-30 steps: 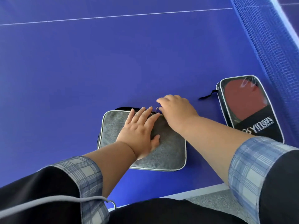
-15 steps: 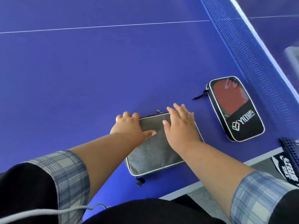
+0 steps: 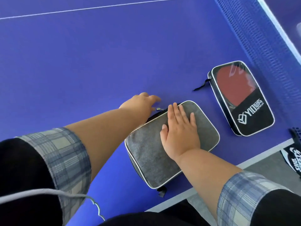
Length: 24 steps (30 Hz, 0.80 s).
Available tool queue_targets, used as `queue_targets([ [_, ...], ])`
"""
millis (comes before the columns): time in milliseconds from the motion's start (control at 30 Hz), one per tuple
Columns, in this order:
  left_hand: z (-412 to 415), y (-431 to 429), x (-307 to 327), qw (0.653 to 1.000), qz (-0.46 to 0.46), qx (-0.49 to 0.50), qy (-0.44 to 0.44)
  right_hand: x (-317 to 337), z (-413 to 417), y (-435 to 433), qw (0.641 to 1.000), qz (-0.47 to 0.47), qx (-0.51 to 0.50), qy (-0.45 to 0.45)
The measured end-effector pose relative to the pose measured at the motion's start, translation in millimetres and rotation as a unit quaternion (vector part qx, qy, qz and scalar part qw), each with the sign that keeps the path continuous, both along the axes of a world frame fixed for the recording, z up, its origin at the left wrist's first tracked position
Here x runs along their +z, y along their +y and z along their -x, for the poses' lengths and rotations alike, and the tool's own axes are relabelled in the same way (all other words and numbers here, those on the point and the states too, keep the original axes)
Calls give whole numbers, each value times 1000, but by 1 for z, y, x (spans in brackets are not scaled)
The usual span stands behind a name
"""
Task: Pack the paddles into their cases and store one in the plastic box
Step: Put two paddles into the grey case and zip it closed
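A grey fabric paddle case [image 3: 146, 154] with white piping lies near the table's front edge, and its contents are hidden. My right hand [image 3: 179, 129] presses flat on its far half, fingers straight. My left hand [image 3: 141, 102] hovers just beyond the case's far edge. Its blurred fingers are stretched toward the small metal zipper pull [image 3: 160, 109] without clearly holding it. To the right lies a black case [image 3: 254, 118] with a clear window showing a red paddle [image 3: 231, 85] inside.
The blue table-tennis table [image 3: 81, 62] stretches away to the left and back. The blue net [image 3: 260, 38] runs along the right. A black printed bag [image 3: 293, 160] hangs below the table's front right edge, over grey floor.
My left hand has come off the grey case's near corner and reached past its far edge toward the zipper pull. My right hand stays flat on the case. The view shifted.
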<state>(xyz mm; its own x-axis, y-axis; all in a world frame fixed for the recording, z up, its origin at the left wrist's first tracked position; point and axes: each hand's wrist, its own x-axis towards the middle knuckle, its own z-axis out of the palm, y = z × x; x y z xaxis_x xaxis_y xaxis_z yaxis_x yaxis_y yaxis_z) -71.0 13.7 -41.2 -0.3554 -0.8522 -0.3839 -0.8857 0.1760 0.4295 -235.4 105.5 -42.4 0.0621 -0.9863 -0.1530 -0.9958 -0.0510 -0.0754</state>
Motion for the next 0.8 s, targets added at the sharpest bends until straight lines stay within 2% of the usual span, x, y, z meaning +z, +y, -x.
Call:
queue_targets([
  [100, 16, -16, 1, 989, 20, -143, -40, 2, -1, -3, 1000, 5, -2, -2],
  [200, 21, -17, -4, 981, 60, -178, -52, 1, 1, -3, 1000, 8, 2, -4],
  [367, 2, -10, -7, 994, 45, -102, -13, -2, 2, -3, 1000, -11, 17, 21],
  [633, -50, 40, -5, 997, 22, -35, -60, -2, 4, -4, 999, -15, 19, 26],
  [800, -74, 107, -1, 991, 34, 129, -21, -2, 5, -2, 999, 7, 49, -1],
])
